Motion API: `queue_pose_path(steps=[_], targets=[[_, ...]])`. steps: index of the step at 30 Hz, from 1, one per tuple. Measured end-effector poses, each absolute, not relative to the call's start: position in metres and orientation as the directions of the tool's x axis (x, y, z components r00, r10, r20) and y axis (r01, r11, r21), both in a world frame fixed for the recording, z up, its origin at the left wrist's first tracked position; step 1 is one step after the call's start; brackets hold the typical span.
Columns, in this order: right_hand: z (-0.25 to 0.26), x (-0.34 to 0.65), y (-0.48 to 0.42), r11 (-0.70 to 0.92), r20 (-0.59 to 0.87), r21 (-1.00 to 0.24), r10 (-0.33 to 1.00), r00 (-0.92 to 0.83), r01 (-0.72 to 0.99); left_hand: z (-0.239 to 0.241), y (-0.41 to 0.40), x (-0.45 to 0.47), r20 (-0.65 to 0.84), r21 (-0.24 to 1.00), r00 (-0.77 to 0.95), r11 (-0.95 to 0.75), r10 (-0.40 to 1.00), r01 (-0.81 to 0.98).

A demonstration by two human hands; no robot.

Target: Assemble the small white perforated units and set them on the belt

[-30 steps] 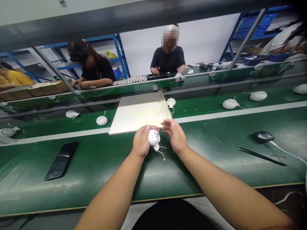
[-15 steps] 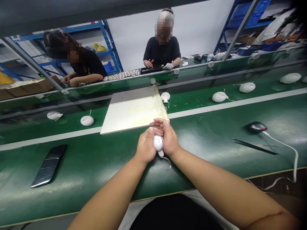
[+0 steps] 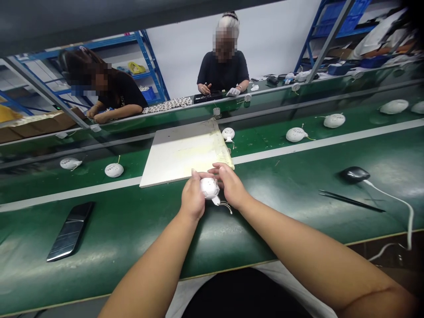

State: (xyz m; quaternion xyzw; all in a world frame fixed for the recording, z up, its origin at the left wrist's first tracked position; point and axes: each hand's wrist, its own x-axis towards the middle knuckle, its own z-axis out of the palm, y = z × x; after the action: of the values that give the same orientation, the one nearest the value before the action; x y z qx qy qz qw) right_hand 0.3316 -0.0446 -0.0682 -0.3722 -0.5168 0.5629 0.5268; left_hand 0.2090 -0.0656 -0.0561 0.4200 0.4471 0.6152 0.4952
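Note:
My left hand [image 3: 194, 196] grips a small round white plastic device [image 3: 209, 188] with a perforated face, holding it just off the green belt [image 3: 99, 221]. Thin wire leads [image 3: 225, 206] trail from its underside toward me. My right hand [image 3: 230, 185] sits close beside it, fingers curved and reaching toward the device, with nothing held of its own. Both hands are near the front corner of a pale board [image 3: 185, 154], and part of the device is hidden by my left fingers.
Several similar white devices [image 3: 295, 134] sit on the far belt beyond a white stripe. A phone [image 3: 70, 231] lies to my left; black tweezers [image 3: 351, 201] and a black corded tool [image 3: 354, 174] lie to my right. Two co-workers [image 3: 223, 73] sit across the line.
My hands have parted, and the right hand no longer covers the device. The device has turned, showing its perforated face, and has moved slightly up and left.

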Motion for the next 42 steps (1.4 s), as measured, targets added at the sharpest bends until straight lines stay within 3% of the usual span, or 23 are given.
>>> queue_pose_path(steps=[4, 7, 11, 14, 16, 19, 25, 31, 39, 42], targets=[[-0.062, 0.340, -0.053, 0.104, 0.112, -0.994, 0.906, -0.408, -0.042, -0.056, -0.062, 0.197, 0.160, 0.939, -0.230, -0.220, 0.960, -0.263], [-0.060, 0.343, -0.055, 0.255, 0.220, -0.965, 0.912, -0.347, 0.059, -0.056, -0.059, 0.188, 0.227, 0.945, -0.206, -0.267, 0.952, -0.190], [-0.054, 0.353, -0.050, 0.546, 0.470, -0.791, 0.831, -0.297, 0.277, -0.055, -0.055, 0.174, 0.139, 0.988, 0.033, -0.137, 0.990, -0.070], [-0.048, 0.361, -0.047, 0.663, 0.579, -0.719, 0.737, -0.349, 0.209, -0.048, -0.058, 0.170, 0.195, 0.976, 0.219, -0.212, 0.956, 0.055], [-0.047, 0.363, -0.047, 0.632, 0.603, -0.772, 0.763, -0.234, 0.069, -0.042, -0.063, 0.172, 0.286, 0.938, 0.283, -0.328, 0.916, 0.114], [-0.049, 0.360, -0.047, 0.485, 0.491, -0.871, 0.864, -0.107, -0.083, -0.040, -0.072, 0.181, 0.331, 0.887, 0.394, -0.426, 0.857, 0.181], [-0.058, 0.353, -0.049, 0.269, 0.302, -0.952, 0.896, -0.325, -0.144, -0.047, -0.078, 0.196, 0.409, 0.787, 0.446, -0.555, 0.796, 0.268], [-0.056, 0.356, -0.050, 0.211, 0.237, -0.970, 0.931, -0.279, -0.122, -0.045, -0.083, 0.202, 0.445, 0.726, 0.425, -0.596, 0.788, 0.344], [-0.059, 0.351, -0.040, 0.255, 0.253, -0.967, 0.953, -0.165, -0.007, -0.047, -0.078, 0.200, 0.344, 0.802, 0.379, -0.479, 0.859, 0.358], [-0.065, 0.355, -0.027, 0.339, 0.342, -0.937, 0.939, 0.028, 0.082, -0.044, -0.044, 0.167, 0.215, 0.832, 0.144, -0.258, 0.966, 0.491]])
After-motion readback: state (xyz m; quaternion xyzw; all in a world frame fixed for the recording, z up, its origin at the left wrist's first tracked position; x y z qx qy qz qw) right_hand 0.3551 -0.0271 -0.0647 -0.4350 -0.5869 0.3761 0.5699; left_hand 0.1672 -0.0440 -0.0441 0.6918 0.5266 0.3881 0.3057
